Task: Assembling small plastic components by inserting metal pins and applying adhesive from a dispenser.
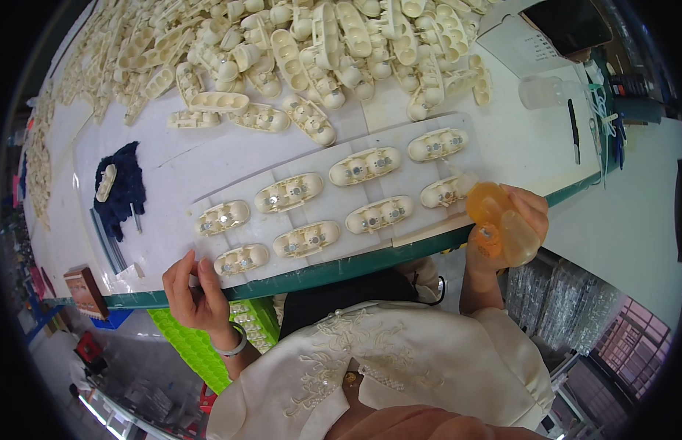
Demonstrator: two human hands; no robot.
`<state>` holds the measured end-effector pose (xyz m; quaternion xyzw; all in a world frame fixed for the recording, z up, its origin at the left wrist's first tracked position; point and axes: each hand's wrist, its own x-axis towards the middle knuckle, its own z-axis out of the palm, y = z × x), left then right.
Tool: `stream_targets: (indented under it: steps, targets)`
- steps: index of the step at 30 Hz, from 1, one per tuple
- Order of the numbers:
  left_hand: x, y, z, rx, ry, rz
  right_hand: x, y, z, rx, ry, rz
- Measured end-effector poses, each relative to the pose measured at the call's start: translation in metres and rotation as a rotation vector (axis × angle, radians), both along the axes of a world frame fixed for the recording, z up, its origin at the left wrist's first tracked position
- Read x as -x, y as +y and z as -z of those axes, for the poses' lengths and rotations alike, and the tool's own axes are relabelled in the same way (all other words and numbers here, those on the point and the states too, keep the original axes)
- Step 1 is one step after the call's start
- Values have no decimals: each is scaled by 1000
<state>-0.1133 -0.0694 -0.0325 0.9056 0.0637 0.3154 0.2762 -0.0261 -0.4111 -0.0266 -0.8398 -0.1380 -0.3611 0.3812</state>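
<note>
My right hand (530,208) is wrapped round a soft, see-through orange squeeze bottle (518,236), held tilted above the right end of the board. Its pale nozzle (468,180) points at the near-right cream oval plastic piece (442,192) and seems to touch or hover just over it. Two rows of such pieces lie on a whitish board (322,213), each with rounded cups and small silvery metal bits. At the table's near edge, left of the board, my left hand (197,297) holds nothing, its fingers bent and apart. The nearest piece (242,259) lies just beyond it.
A large heap of similar cream pieces (282,55) covers the far side. On the left, a dark blue cloth (122,192) carries one piece. A clear cup (540,92) and a black pen (573,130) lie at right. Below the table's green edge (319,273) is a bright green tray (185,345).
</note>
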Motion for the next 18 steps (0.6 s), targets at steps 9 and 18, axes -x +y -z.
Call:
stream_targets:
  steps: [9, 18]
  targets:
    - [-2, -2, -1, -21, 20, -5, -7, 8, -6, -67, 9, -69]
    - [4, 4, 1, 50, 49, -10, -6, 3, -6, -52, 60, -77]
